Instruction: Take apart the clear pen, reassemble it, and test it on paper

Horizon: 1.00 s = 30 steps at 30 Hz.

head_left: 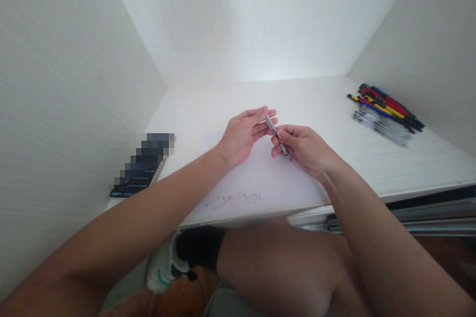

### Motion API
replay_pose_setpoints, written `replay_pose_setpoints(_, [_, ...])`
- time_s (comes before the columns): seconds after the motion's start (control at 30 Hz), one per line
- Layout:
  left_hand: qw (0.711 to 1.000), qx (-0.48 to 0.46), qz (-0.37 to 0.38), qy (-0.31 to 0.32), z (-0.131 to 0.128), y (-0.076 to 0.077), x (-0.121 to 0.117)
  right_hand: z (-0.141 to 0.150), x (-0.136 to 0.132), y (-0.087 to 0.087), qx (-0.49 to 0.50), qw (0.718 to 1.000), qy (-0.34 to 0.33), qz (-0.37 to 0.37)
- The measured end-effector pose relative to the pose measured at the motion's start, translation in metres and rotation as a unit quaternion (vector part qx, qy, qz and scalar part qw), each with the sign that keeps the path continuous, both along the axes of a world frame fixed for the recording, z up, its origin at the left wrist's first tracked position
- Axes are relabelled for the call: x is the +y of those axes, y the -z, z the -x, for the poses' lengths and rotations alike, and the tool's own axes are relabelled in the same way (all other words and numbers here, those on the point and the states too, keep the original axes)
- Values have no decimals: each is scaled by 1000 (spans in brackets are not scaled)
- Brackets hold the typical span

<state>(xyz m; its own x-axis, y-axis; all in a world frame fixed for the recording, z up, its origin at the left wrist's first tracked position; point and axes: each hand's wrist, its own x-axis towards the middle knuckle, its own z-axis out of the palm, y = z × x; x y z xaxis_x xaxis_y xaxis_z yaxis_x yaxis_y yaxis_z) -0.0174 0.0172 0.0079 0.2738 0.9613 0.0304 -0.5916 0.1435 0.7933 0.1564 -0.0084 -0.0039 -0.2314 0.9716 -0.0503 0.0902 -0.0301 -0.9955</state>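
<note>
A slim pen [277,133] with a clear barrel and dark parts is held at a slant above a sheet of white paper [253,173]. My left hand [246,134] pinches its upper end between thumb and fingers. Lower on the barrel, near the dark clip end, the thumb and fingers of my right hand [301,144] are closed round it. Small dark and reddish marks run along the near part of the paper.
Pens with red, yellow, blue and black barrels [388,106] lie in a pile at the right, beside several clear pens [381,129]. A dark, partly pixelated object [139,178] rests at the left. White panels enclose the desk [316,91] at the back and sides.
</note>
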Motion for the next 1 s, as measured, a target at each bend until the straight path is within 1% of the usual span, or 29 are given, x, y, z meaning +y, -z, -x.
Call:
replay_pose_setpoints(0.1, [999, 9, -26, 20, 1, 0, 1, 1, -4, -9, 75, 996, -13, 53])
replay_pose_setpoints(0.2, [998, 10, -47, 42, 2, -1, 2, 6, -10, -20, 139, 985, -18, 97])
replay_pose_setpoints(0.27, [997, 14, -52, 48, 2, -3, 2, 8, -11, -24, 160, 980, -18, 116])
replay_pose_setpoints(0.33, [998, 25, -50, 38, 1, -4, 0, 8, -11, -24, 161, 979, -12, 123])
replay_pose_setpoints(0.4, [998, 41, -45, 16, 0, -3, -1, 7, -8, -20, 147, 983, -1, 112])
replay_pose_setpoints(0.53, [997, 58, -42, -18, -4, 1, -1, 4, -4, -11, 92, 994, 14, 61])
replay_pose_setpoints(0.73, [995, 73, -39, -53, -5, 0, 0, 6, -6, -14, 63, 997, -1, 37])
replay_pose_setpoints(0.87, [995, 69, -62, -49, -3, -1, 0, 5, -8, -16, 58, 998, -15, 31])
replay_pose_setpoints(1.0, [995, 68, -69, -35, -1, 0, 0, 2, -7, -15, 75, 996, -31, 41])
